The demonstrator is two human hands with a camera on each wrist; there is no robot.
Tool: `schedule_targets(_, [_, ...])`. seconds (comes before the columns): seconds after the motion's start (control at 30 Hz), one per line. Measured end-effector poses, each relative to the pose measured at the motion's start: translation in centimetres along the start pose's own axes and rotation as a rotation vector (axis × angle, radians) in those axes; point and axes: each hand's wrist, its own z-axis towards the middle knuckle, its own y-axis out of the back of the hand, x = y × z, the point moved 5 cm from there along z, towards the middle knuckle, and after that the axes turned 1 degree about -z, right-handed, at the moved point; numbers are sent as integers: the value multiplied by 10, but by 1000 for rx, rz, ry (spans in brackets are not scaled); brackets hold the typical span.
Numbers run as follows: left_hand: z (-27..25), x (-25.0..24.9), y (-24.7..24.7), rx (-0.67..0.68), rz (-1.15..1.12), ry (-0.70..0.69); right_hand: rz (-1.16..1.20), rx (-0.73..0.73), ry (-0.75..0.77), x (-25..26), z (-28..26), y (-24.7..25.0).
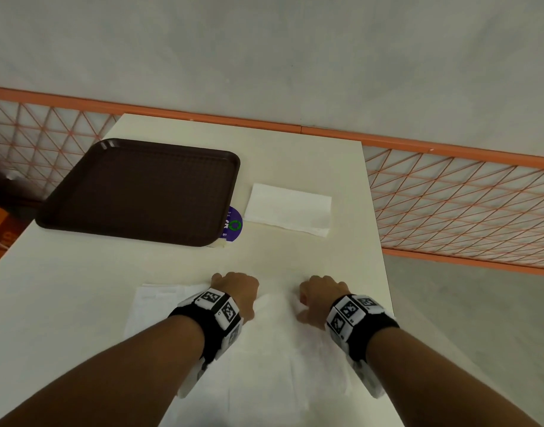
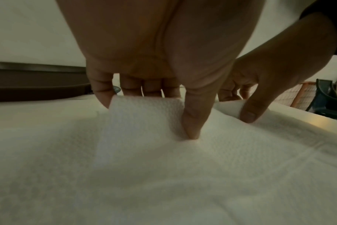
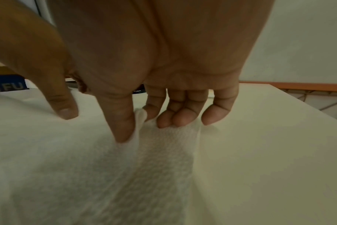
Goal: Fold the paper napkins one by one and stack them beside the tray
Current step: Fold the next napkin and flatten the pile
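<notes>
**Far edge pinched, fold about to start**

Both hands, left hand (image 1: 235, 291) and right hand (image 1: 321, 295), pinched the open napkin's (image 1: 277, 349) far corners on the tabletop (image 1: 295, 254). Lifting both corners evenly should keep edges aligned. One folded napkin (image 1: 287, 209) lay beside the tray (image 1: 141, 192).

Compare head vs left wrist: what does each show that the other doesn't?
Head only: the folded napkin lying right of the tray, and a purple sticker partly under the tray's corner. Left wrist only: the left hand with thumb and fingers pinching the open napkin's lifted far edge. Both: the tray, both hands, including the right hand, on the open napkin.
</notes>
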Motion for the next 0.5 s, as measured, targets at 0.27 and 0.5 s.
schedule_targets(0.27, [-9,36,-11,9,-738,0,512,-12,19,-18,-12,-12])
schedule_targets(0.5, [3,53,-2,2,-1268,-13,965,5,-7,-35,-12,0])
